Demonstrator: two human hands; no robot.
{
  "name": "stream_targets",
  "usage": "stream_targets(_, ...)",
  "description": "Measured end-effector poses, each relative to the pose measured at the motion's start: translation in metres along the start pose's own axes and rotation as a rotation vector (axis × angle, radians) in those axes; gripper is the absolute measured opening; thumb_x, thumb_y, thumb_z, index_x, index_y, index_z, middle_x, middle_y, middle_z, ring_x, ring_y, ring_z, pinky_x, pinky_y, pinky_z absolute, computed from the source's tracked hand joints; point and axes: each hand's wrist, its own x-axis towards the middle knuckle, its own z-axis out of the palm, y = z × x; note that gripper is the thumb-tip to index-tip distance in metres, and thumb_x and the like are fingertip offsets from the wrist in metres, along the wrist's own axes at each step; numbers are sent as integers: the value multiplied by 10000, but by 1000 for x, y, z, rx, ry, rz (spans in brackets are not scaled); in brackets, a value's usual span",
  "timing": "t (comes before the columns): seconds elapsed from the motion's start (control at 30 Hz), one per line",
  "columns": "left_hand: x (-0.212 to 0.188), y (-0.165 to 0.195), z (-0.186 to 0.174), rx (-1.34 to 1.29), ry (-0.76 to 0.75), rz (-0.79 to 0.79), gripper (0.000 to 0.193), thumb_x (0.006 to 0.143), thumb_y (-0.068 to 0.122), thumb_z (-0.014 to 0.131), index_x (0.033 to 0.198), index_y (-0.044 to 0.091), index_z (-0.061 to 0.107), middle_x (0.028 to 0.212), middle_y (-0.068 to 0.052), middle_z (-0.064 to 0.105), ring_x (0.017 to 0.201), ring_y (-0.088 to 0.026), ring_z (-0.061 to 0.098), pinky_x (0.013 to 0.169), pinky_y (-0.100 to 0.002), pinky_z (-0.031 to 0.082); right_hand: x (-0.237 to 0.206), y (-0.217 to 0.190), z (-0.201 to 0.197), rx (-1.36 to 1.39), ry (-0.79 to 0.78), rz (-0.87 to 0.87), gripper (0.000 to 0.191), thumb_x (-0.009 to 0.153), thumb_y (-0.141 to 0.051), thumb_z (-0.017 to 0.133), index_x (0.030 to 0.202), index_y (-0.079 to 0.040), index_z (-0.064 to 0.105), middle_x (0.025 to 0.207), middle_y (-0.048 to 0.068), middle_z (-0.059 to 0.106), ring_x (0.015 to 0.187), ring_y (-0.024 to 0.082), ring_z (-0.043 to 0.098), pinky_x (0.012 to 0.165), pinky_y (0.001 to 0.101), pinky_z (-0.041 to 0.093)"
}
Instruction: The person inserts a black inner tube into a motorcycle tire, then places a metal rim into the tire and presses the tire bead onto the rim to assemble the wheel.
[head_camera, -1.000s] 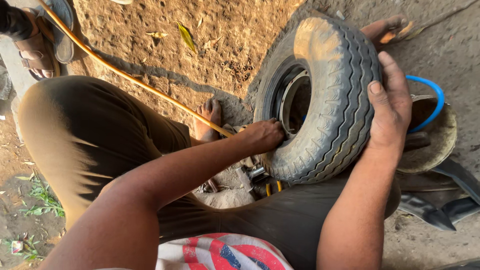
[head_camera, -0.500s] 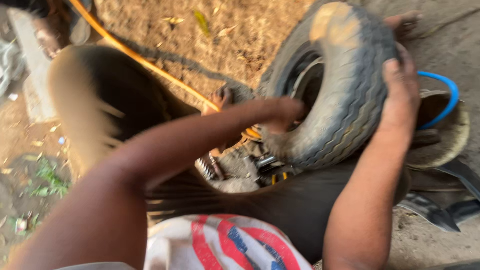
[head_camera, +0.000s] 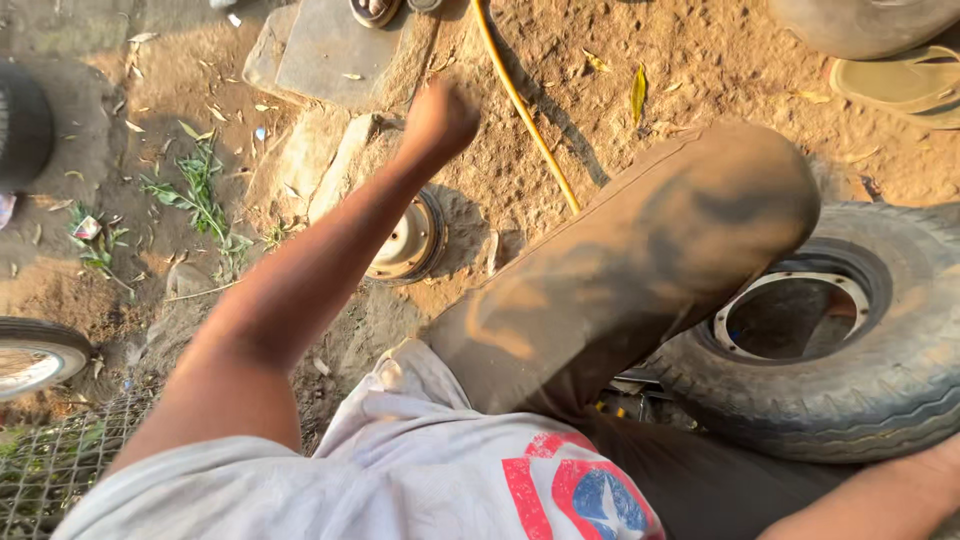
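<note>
The left hand (head_camera: 440, 118) has left the tyre (head_camera: 850, 400), now reaching, closed in a fist, toward twelve o'clock near the yellow hose (head_camera: 520, 105); the right hand's grip is out of view.

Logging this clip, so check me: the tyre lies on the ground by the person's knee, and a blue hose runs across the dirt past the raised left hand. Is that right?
Not quite. The hose is yellow, not blue, as the head view shows. The rest holds: the tyre lies on the ground by the knee, and the hose runs across the dirt past the raised left hand.

Open-air tyre repair yard on bare dirt. Landmark: large tyre (head_camera: 840, 350) lying flat. Well left of it a wheel hub (head_camera: 405, 240); beyond it, yellow hose (head_camera: 520, 100); flat stones (head_camera: 320, 50) farther left.
</note>
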Motion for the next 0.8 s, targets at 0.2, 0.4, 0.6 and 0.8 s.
stream_targets(0.2,-117,-177,59,469,99,-31,768,844,566,820,1125,-123,631,1185,-312,621,1261,-464,535,1127,-540,388,-24,-14,-26,-23,58,26,772,881,-551,731,1445,-42,589,1446,78,650,1333,265,601,1181,432,404)
stream_targets(0.4,-122,-162,36,118,-410,-411,495,843,420,758,1092,-7,737,996,-248,755,926,-363,739,801,-489,616,-43,-14,-19,-14,69,54,787,855,-597,723,1423,-66,602,1426,60,666,1304,264,618,1153,440,416)
stream_targets(0.6,-96,-121,1,260,-880,-556,1089,880,607,695,1628,200,15,1387,-231,651,1039,-468,760,864,-627,617,-47,-10,-23,205,-40,61,771,876,-537,753,1442,-42,581,1395,88,662,1265,277,622,1153,416,456)
stream_targets(0.8,-51,-77,-30,425,-717,-340,808,922,713,607,1314,19,743,1294,-233,728,1099,-336,682,921,-476,499,-49,-16,-27,365,-193,58,693,907,-467,745,1441,-56,582,1407,85,661,1279,264,622,1154,407,460)
